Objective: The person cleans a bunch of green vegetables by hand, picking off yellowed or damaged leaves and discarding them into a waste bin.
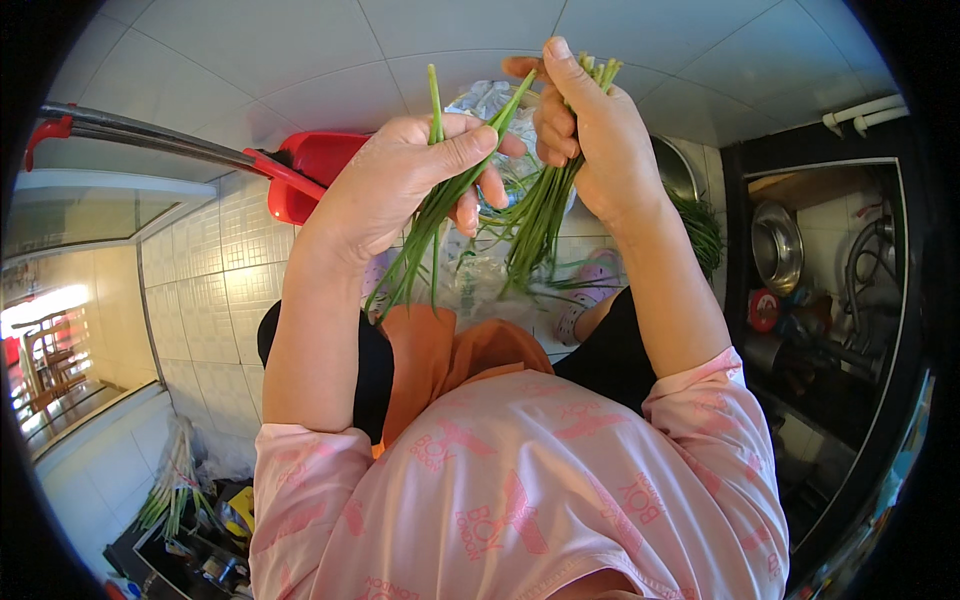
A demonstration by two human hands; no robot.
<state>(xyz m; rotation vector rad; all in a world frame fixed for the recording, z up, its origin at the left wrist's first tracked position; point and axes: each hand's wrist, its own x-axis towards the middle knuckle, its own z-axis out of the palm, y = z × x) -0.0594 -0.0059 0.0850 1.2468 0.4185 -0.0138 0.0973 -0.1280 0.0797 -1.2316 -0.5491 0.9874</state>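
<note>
My left hand [442,161] holds a few long green stalks [420,247], likely garlic chives or scallions, pinched between thumb and fingers, their tips hanging toward my lap. In my right hand [592,127] is a thicker bunch of the same greens [541,225], gripped near the pale cut ends, which stick up past the thumb. The index finger of my right hand reaches toward the upper end of the stalks in my left. Behind and below both hands stands a plastic-lined bin [487,97], partly hidden, with loose green bits about it.
A red dustpan [300,202] and long handles [165,142] are at the left. More greens [694,236] lie by a metal basin [675,169] at the right. An open cabinet holds a steel bowl [777,247]. Scallions [174,495] stand at the lower left.
</note>
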